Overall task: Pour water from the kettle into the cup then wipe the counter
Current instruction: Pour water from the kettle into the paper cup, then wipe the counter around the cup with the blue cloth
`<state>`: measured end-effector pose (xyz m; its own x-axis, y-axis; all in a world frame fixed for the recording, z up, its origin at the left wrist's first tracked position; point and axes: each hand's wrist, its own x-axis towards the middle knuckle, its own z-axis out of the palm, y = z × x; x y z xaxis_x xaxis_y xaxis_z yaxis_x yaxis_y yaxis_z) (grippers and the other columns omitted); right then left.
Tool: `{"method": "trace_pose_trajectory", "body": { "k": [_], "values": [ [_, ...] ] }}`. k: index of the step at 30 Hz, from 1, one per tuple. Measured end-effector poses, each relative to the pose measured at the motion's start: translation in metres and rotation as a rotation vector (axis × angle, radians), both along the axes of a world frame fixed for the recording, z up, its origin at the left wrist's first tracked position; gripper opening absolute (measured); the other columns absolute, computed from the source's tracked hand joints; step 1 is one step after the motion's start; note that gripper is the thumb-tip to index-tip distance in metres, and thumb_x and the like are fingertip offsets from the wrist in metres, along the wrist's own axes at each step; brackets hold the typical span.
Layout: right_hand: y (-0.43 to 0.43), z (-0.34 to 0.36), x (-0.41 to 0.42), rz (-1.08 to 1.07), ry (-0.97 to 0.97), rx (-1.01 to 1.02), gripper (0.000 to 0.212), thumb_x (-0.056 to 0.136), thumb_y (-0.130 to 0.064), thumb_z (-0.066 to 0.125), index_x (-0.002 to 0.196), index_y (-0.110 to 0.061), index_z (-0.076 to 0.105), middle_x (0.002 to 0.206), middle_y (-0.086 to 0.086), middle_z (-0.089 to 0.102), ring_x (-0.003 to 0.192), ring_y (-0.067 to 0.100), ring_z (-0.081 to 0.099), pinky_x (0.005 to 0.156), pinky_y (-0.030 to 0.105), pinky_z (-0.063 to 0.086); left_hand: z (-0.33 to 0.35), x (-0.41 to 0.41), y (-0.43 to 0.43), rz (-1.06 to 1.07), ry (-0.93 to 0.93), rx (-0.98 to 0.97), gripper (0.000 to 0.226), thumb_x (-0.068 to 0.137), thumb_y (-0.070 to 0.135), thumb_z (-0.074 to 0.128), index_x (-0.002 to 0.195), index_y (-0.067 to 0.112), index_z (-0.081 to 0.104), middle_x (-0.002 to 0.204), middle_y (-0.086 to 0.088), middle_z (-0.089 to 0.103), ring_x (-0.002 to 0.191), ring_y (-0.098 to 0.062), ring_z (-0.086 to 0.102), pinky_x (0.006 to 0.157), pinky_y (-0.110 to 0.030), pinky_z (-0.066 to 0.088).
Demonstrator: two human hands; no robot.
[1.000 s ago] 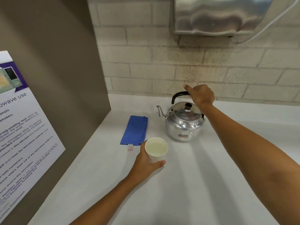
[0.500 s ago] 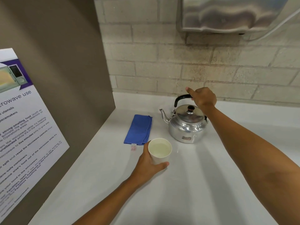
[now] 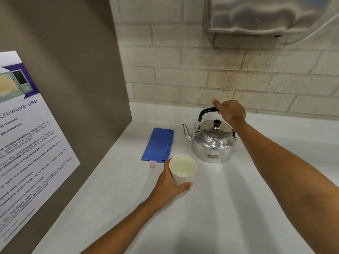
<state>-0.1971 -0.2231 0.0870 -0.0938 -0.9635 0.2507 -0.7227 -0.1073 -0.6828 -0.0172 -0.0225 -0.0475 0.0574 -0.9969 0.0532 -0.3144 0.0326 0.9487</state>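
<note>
the kettle [image 3: 212,142] is sitting back down on the tabletop [image 3: 229,208], at one o'clock from the paper cup [image 3: 182,168], with its water level unchanged. the right hand [image 3: 230,110] is loosening on the black handle, index finger lifting. the left hand [image 3: 169,184] is wrapping the cup. the blue cloth [image 3: 159,144] is waiting at eleven o'clock, so wiping is likely coming next.
</note>
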Motion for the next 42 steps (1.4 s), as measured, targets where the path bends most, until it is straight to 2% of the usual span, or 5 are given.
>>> {"method": "trace_pose_trajectory", "body": {
  "k": [6,12,18,34,42],
  "values": [
    [0.007,-0.002,-0.002,0.058,-0.018,-0.023,0.055,0.088,-0.056,0.045,0.066,-0.008,0.061,0.064,0.0,0.059,0.072,0.024,0.055,0.068,0.033,0.039,0.001,0.001,-0.001,-0.019,-0.013,-0.002,0.081,0.064,0.03,0.081,0.12,0.038,0.023,0.113,0.026,0.039,0.107,-0.003,0.043,0.08,-0.006,0.037],
    [0.029,-0.006,0.006,0.064,0.183,-0.36,0.035,0.089,-0.042,0.054,0.109,-0.013,0.06,0.114,0.013,0.057,0.112,0.031,0.043,0.097,0.039,0.029,0.004,0.008,0.001,-0.105,-0.077,0.016,0.088,0.062,0.035,0.082,0.123,0.044,0.019,0.121,0.028,0.036,0.113,0.005,0.04,0.082,-0.002,0.035],
    [0.089,-0.037,0.028,0.246,0.076,-0.652,0.015,0.082,-0.003,0.056,0.095,-0.007,0.062,0.095,0.013,0.062,0.088,0.022,0.047,0.076,0.023,0.029,-0.004,0.061,0.015,-0.283,-0.391,0.035,0.108,0.069,0.03,0.07,0.135,0.048,-0.013,0.149,0.024,-0.011,0.136,0.006,-0.011,0.11,-0.02,0.006],
    [0.156,-0.151,0.026,0.335,0.44,-0.072,0.03,0.094,-0.021,0.041,0.12,-0.01,0.049,0.125,0.011,0.054,0.114,0.03,0.047,0.097,0.038,0.039,0.011,0.081,-0.097,-0.025,-0.942,-0.064,0.05,0.099,0.027,0.027,0.145,0.019,0.011,0.156,-0.009,0.008,0.144,-0.026,0.005,0.114,-0.039,0.014],
    [0.163,-0.163,0.026,0.311,0.601,0.162,0.054,0.098,-0.04,0.014,0.146,-0.021,-0.001,0.159,0.002,0.001,0.145,0.018,-0.002,0.12,0.039,0.002,-0.014,0.078,-0.124,-0.091,-1.197,0.047,0.061,0.095,0.028,0.038,0.144,0.013,0.006,0.156,-0.013,0.0,0.143,-0.034,0.0,0.114,-0.047,0.015]
  ]
}}
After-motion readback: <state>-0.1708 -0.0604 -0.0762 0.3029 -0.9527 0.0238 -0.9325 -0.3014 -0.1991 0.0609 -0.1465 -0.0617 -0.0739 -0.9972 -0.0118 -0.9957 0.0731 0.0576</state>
